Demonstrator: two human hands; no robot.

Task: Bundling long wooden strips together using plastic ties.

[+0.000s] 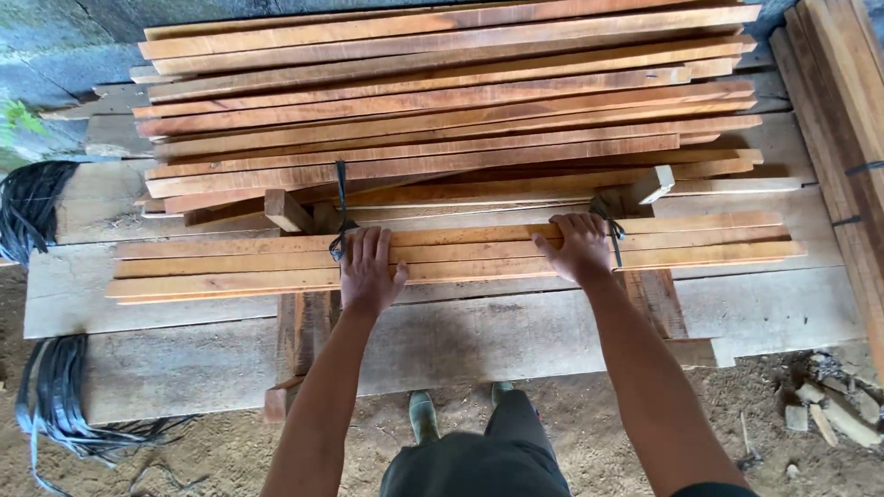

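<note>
Both palms press flat on a low bundle of wooden slats (460,253): left hand (368,269) beside a black strap (342,207), right hand (580,247) further along.

Hidden and cropped parts of the timber scene

The planks (833,101) at far right are cut off by the picture's top and right edges. The coil of black strapping (28,207) at far left is cropped by the left edge. The undersides of the near slat bundle (460,253) are concealed, as are the slats beneath the left hand (368,267) and right hand (580,248). How the black ties (342,207) are fastened cannot be made out.
</note>
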